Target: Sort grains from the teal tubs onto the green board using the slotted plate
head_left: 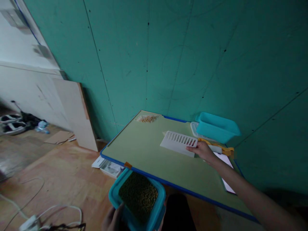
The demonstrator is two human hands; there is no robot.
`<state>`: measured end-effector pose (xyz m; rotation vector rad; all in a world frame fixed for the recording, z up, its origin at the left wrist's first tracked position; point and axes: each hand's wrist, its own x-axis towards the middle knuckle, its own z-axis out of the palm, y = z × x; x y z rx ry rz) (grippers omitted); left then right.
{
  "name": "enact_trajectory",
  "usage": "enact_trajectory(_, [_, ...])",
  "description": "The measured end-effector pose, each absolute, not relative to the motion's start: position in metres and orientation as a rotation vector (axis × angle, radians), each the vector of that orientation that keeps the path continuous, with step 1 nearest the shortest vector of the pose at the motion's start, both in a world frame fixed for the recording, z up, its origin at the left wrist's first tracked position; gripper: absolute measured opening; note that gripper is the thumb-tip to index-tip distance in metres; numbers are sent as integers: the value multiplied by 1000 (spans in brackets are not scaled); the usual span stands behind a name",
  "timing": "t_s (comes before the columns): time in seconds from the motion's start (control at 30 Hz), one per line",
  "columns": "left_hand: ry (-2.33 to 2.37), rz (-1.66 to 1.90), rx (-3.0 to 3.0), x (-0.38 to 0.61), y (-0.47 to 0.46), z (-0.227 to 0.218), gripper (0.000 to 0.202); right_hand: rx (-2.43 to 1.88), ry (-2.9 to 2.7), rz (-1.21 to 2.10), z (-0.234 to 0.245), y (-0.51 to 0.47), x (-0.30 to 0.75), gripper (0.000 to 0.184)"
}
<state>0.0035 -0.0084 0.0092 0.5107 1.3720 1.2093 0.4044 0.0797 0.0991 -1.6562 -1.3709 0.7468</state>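
Observation:
My left hand (pixel 113 218) is closed on the near left rim of a teal plastic container (pixel 112 193), held just off the table's front edge. Dark green beans (pixel 134 191) and pale tan beans (pixel 148 198) lie side by side in it. My right hand (pixel 203 151) grips the right end of a flat white plastic plate with a row of slots (pixel 174 147). The plate is over the middle of the table (pixel 130 144); whether it touches the surface I cannot tell. Toward the far left corner lies a small pile of tan beans (pixel 148 119), apparently on a clear bag.
A second teal container (pixel 218 126) stands at the back right, partly over a white lid (pixel 194 129). By my right forearm lie a yellow-orange object (pixel 227 151) and a phone-like device (pixel 227 186). A green wall (pixel 144 57) rises behind. Cables and a power strip (pixel 30 223) lie on the floor.

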Motion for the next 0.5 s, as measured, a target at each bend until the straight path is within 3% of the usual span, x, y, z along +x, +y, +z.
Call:
enact_trajectory(0.23, [1394,1197,471,-8,-10,3,53,-1683,-1258,678,99,107,418,41])
enact_trajectory(0.5, [1345,1208,629,-11,-13,20,35,-1478,-938,833,107,146,377,47])
